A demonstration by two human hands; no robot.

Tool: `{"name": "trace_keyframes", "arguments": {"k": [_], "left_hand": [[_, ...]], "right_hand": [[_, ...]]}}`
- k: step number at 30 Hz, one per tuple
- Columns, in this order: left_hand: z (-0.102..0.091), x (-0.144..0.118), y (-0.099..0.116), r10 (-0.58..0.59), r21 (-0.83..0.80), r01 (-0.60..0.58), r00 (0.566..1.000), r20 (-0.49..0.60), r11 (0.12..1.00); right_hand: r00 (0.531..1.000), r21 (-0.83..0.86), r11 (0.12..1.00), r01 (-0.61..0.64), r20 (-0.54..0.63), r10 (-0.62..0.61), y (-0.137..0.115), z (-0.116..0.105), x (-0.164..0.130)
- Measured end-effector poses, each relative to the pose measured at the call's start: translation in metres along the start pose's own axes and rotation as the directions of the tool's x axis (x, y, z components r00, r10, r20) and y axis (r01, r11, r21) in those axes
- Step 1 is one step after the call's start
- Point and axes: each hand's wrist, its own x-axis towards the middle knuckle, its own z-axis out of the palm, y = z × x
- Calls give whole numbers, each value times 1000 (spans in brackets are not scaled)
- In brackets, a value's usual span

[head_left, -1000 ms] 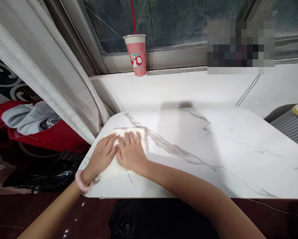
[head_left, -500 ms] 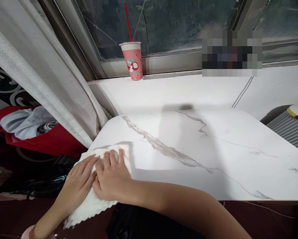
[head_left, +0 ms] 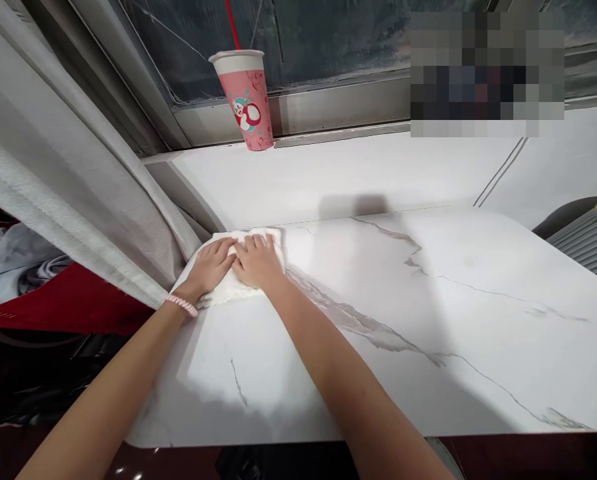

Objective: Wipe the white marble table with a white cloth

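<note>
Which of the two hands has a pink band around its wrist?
The left hand, the one nearer the curtain. A pink band circles its wrist; the right hand beside it has a bare wrist. Both press flat on the white cloth.

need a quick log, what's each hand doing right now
left hand: open, flat on the cloth
right hand: open, flat on the cloth

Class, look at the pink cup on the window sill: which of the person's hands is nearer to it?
Right hand: it lies almost straight below the pink cup; the left hand lies farther left.
</note>
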Motion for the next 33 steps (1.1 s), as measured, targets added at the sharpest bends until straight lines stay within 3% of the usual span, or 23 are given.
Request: {"name": "trace_keyframes", "arguments": {"k": [3, 7, 14, 20, 25, 28, 33], "left_hand": [[6, 34, 17, 8, -38, -8, 1000, -3, 999], [11, 57, 45, 19, -69, -20, 1000, -12, 997], [15, 45, 68, 47, -68, -53, 996, -78, 996], [7, -8, 98, 83, 21, -81, 986, -146, 997], [-4, -81, 141, 98, 85, -82, 974, -206, 993], [-9, -121, 167, 134, 63, -123, 971, -197, 990], [-12, -162, 210, 146, 29, -143, 973, -179, 989]], "right_hand": [[999, -8, 999, -54, -1, 54, 27, -4, 8], [995, -25, 994, -103, -14, 103, 56, -10, 7], [991, -36, 991, -130, -35, 129, 65, -17, -10], [997, -39, 996, -81, -20, 80, 48, -35, -52], [997, -23, 997, 70, -29, -71, 27, -58, -122], [996, -20, 998, 56, -65, -57, 14, -73, -170], [995, -42, 995, 93, -28, -95, 8, -95, -230]]}}
